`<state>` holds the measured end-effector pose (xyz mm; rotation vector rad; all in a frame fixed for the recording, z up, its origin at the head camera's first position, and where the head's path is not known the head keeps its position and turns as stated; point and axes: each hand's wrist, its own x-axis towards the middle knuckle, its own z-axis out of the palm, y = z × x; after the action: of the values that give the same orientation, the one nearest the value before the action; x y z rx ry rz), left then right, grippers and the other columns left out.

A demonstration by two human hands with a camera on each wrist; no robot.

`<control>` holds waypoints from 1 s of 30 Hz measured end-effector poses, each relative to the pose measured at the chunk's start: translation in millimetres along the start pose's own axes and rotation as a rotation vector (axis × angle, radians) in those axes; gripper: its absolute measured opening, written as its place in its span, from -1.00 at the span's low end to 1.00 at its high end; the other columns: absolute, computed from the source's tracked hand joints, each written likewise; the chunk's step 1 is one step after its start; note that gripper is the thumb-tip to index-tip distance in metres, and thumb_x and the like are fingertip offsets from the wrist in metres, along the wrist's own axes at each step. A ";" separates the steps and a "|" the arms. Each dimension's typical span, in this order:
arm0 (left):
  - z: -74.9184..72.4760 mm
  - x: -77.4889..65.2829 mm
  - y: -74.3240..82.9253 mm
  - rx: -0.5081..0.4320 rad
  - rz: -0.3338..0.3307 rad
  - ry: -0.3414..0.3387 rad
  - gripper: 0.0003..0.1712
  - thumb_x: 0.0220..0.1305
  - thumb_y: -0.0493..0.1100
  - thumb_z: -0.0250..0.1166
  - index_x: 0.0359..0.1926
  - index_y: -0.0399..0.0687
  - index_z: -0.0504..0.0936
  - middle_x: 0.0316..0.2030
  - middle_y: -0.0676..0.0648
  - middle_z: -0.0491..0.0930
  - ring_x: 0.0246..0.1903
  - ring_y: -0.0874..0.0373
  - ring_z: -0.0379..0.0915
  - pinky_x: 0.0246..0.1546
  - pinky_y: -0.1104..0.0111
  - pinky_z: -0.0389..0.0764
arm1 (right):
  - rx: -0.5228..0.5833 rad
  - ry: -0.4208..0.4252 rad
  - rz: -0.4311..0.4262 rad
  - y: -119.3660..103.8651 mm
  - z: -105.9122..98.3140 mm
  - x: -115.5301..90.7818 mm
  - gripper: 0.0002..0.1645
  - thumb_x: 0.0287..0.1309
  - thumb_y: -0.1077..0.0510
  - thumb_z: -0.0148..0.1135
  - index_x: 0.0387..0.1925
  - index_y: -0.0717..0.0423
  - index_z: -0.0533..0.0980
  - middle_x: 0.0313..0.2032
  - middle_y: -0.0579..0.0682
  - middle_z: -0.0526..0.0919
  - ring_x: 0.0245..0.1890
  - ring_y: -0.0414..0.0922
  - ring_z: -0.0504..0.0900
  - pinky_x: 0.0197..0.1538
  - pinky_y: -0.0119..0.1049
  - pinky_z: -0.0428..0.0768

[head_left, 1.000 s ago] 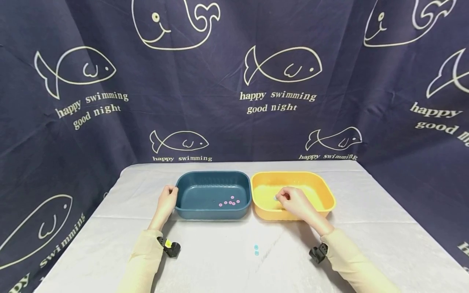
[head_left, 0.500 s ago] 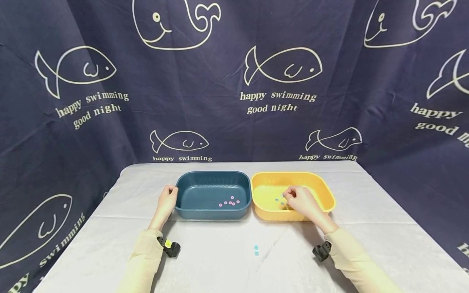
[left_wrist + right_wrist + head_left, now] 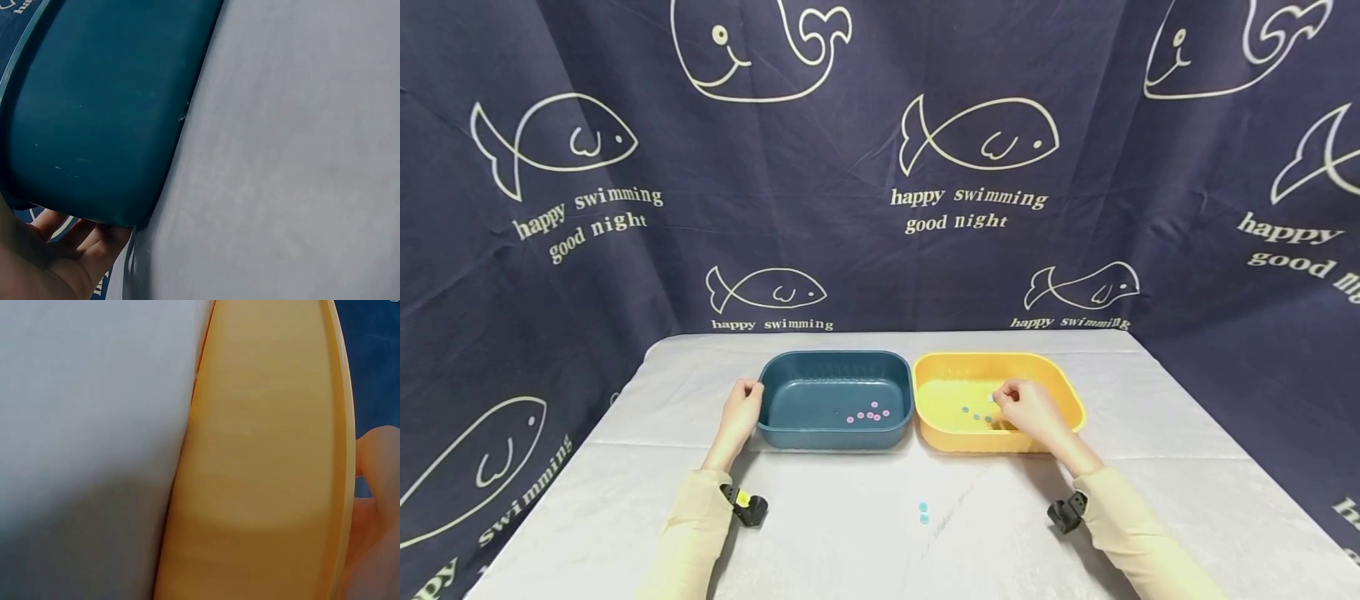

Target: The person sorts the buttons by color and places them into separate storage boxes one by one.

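Note:
My left hand [image 3: 744,408] is at the left end of a dark teal bin [image 3: 835,439], its curled fingers holding that end; in the left wrist view the fingers [image 3: 94,247] lie against the bin's outer end wall. Over the yellow bin [image 3: 958,442] my right hand [image 3: 1028,407] pinches a small pale blue button [image 3: 991,398] between thumb and fingertips. Below it on the yellow floor lie a few blue buttons [image 3: 977,417], partly shaded by the hand. In the right wrist view the yellow wall hides the fingertips of my right hand [image 3: 378,494].
Several pink buttons [image 3: 870,415] lie in the teal bin's right front part. Two pale blue buttons [image 3: 923,512] are on the white-covered table [image 3: 850,533] in front of the bins. The bins stand side by side, and a dark blue fish-print curtain [image 3: 865,275] hangs behind.
My right hand has shifted rightward over the yellow bin, and blue buttons on its floor have come into view at the left. My left hand stays at the teal bin.

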<state>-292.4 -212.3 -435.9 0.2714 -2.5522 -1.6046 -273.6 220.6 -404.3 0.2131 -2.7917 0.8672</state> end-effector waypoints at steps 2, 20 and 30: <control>-0.3 0.0 -0.5 0.005 0.002 -0.003 -0.65 0.43 -0.09 -0.20 -0.02 -0.30 0.30 0.06 -0.33 0.34 0.05 -0.13 0.27 0.13 0.00 0.29 | 0.000 -0.005 0.006 1.6 -1.8 -0.3 -0.80 0.15 0.16 0.08 -0.47 0.19 0.54 -0.53 -0.01 0.54 -0.50 -0.15 0.40 -0.36 -0.33 0.34; 0.0 -0.8 -0.4 0.008 0.010 0.000 -0.66 0.43 -0.10 -0.21 -0.04 -0.29 0.30 0.00 -0.31 0.35 -0.01 -0.10 0.28 0.08 0.04 0.32 | -0.065 0.024 0.034 17.0 -11.9 -1.0 -0.78 0.14 0.14 0.07 -0.47 0.16 0.56 -0.50 -0.01 0.59 -0.48 -0.12 0.45 -0.35 -0.32 0.38; 0.0 -1.4 -0.9 0.010 0.008 -0.002 -0.65 0.44 -0.10 -0.21 -0.02 -0.30 0.30 0.02 -0.31 0.35 0.00 -0.10 0.27 0.10 0.03 0.31 | -0.074 0.038 0.045 19.2 -12.0 -0.3 -0.80 0.15 0.14 0.12 -0.46 0.17 0.57 -0.53 -0.01 0.56 -0.46 -0.09 0.45 -0.34 -0.29 0.37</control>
<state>-290.9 -212.4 -436.7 0.2606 -2.5600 -1.5903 -275.2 243.1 -405.1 0.1207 -2.7977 0.7677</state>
